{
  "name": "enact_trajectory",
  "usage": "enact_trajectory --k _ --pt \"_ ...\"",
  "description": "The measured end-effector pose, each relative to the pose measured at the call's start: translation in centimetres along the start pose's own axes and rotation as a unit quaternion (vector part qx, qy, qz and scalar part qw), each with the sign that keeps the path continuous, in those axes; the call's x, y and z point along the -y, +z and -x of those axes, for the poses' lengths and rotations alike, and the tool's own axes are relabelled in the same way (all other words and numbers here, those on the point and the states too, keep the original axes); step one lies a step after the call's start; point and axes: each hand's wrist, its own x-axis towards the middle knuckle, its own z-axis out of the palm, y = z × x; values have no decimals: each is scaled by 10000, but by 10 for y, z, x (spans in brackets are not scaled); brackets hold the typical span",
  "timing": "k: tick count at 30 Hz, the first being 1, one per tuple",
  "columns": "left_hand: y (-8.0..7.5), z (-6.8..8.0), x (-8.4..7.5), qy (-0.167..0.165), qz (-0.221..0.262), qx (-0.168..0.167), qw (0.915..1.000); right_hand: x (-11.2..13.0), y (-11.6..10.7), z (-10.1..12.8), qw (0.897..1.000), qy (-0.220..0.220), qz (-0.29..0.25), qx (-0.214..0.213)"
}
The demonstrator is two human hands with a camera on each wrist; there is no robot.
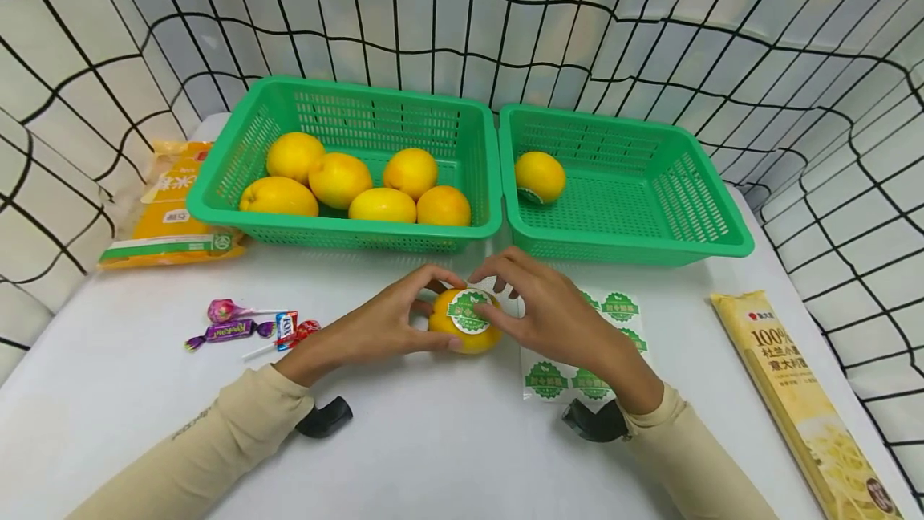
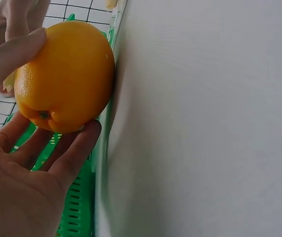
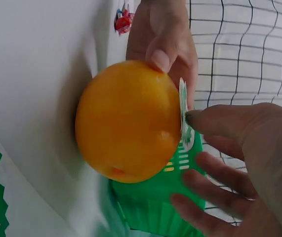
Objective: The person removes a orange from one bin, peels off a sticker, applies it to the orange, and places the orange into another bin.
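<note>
On the white table an orange (image 1: pixel 442 329) is held by my left hand (image 1: pixel 393 319), thumb on the near side and fingers on the far side. A round green-and-white sticker (image 1: pixel 462 313) lies on its top; in the right wrist view the sticker's edge (image 3: pixel 182 94) stands slightly off the peel. The thumb of my right hand (image 1: pixel 541 311) presses on this sticker, its other fingers loosely bent and apart from the fruit. Below my right forearm is a sheet of similar stickers (image 1: pixel 546 379), partly hidden by that arm.
Behind the hands stand a green basket (image 1: pixel 339 237) with several oranges (image 1: pixel 382 205) and a second basket (image 1: pixel 621 251) with one stickered orange (image 1: pixel 541 175). Candies (image 1: pixel 229 331) and an orange bag (image 1: pixel 173 207) lie left, a pasta pack (image 1: pixel 801 392) right. Black wire mesh (image 1: pixel 462 18) surrounds the table.
</note>
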Motion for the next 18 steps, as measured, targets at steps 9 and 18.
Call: enact_trajectory --k 9,18 --pt "-1 0 1 -92 -89 -70 9999 5 11 0 9919 -787 897 -425" --pt "-7 0 2 177 153 -163 9996 4 10 2 9945 -561 832 -314"
